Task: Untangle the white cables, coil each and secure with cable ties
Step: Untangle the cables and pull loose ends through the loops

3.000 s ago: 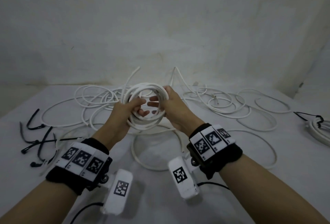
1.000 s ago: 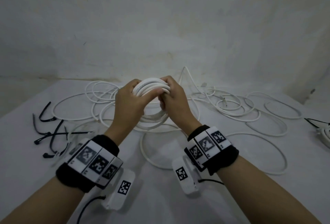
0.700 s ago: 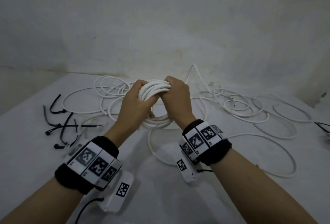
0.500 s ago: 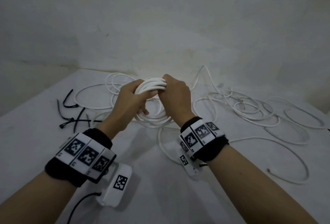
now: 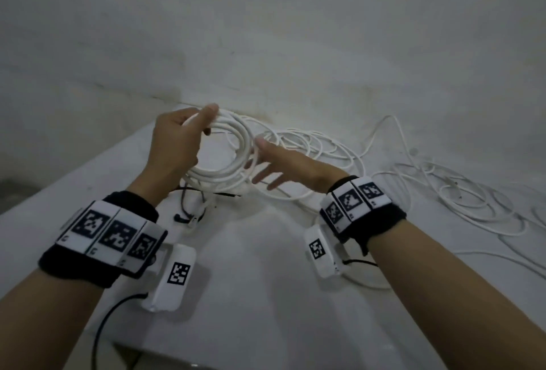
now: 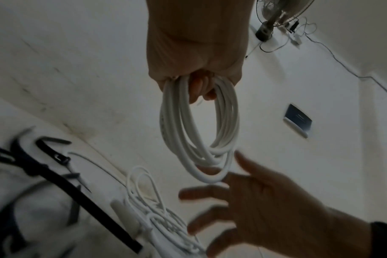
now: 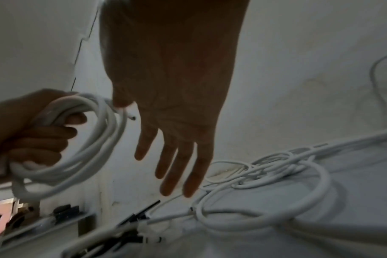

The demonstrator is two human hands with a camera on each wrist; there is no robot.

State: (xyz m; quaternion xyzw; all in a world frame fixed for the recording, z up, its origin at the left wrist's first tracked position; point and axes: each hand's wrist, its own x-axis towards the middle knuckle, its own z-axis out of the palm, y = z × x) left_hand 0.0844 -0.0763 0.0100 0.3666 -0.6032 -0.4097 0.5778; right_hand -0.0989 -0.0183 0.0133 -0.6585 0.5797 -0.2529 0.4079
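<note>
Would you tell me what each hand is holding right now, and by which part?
The left hand grips the coiled white cable at the top of its loops; the right hand is spread open beside the coil, holding nothing.

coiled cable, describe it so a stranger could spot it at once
On the white table, look above the black ties. The left hand grips a coil in the air; the other cables sprawl loose on the table.

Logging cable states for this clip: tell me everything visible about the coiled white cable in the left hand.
The coiled white cable is smooth, round and plastic-looking, wound into several loose, roughly circular loops. The left hand holds it off the table, fingers curled round the bundled strands at the top. No cable tie shows on it. The right hand is spread beside its lower edge; contact is unclear.
</note>
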